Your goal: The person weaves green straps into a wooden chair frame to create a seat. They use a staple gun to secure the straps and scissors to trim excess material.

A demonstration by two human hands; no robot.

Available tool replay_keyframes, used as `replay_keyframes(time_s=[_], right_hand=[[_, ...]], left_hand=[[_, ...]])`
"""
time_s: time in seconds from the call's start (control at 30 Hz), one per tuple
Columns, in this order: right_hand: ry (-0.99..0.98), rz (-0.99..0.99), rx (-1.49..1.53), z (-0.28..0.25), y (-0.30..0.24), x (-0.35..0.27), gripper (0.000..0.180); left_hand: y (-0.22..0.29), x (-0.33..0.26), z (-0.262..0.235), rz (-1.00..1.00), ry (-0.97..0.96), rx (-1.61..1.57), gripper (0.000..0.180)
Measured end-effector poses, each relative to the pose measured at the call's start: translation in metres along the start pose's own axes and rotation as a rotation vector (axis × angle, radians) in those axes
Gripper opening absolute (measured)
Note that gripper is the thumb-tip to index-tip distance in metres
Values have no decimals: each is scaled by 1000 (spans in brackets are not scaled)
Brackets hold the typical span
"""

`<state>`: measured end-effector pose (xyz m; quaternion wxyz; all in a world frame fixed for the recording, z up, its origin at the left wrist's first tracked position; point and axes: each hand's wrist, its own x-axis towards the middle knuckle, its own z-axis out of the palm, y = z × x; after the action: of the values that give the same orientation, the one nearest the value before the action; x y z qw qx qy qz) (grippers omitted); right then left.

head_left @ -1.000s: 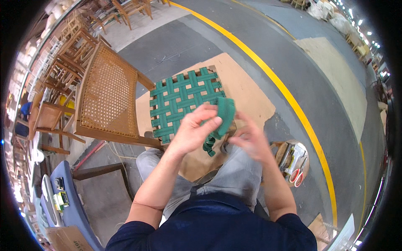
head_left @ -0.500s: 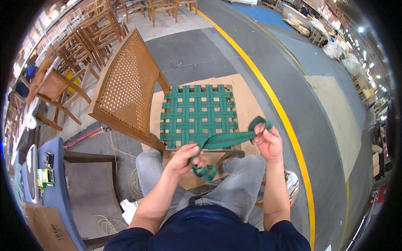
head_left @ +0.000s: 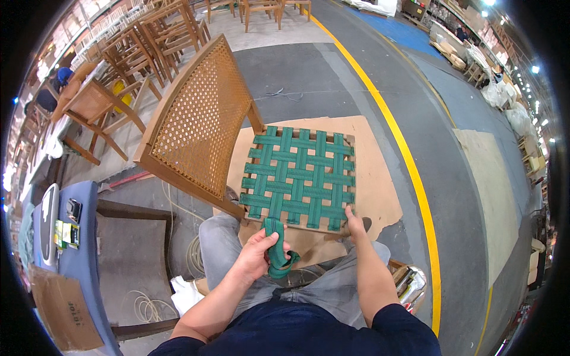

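A wooden chair with a cane back [head_left: 202, 110] stands before me, its seat [head_left: 303, 172] woven from green webbing straps. A loose green strap [head_left: 275, 234] runs from the seat's near edge toward me, and its free end hangs in a curl. My left hand [head_left: 256, 252] pinches this strap between thumb and fingers just off the near edge. At the near right corner, my right hand [head_left: 355, 226] grips the seat frame, thumb on top; its other fingers are mostly hidden beneath.
Brown cardboard [head_left: 380, 196] lies under the chair. To my left, a blue padded surface [head_left: 86, 207] carries a stapler-like black item and small boxes. More wooden chairs [head_left: 142, 44] crowd the far left. A yellow floor line [head_left: 409, 160] runs along the right.
My right hand has let go of the strap and moved to the seat's near right corner. The strap, stretched between both hands before, now hangs from the left. The chair sits further right in view.
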<state>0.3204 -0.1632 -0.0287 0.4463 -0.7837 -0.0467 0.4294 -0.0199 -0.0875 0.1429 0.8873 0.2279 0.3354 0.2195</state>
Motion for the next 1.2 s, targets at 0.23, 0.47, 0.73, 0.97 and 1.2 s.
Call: replay_keyframes(time_s=[0.23, 0.47, 0.73, 0.97, 1.2], right_hand=[[-98, 21, -125, -46, 39, -39, 78], [-431, -41, 58, 28, -31, -161, 44], [-750, -246, 254, -8, -74, -203, 13], [-777, -207, 57, -42, -77, -212, 15], [-822, -28, 101, -60, -51, -202, 27]], left_hand=[[-25, 5, 38, 79, -252, 46, 46], [-66, -12, 24, 106, -217, 264, 44], [-86, 15, 13, -132, -392, 361, 32], [-40, 75, 49, -277, -309, 67, 61], [27, 150, 37, 80, -233, -101, 24]])
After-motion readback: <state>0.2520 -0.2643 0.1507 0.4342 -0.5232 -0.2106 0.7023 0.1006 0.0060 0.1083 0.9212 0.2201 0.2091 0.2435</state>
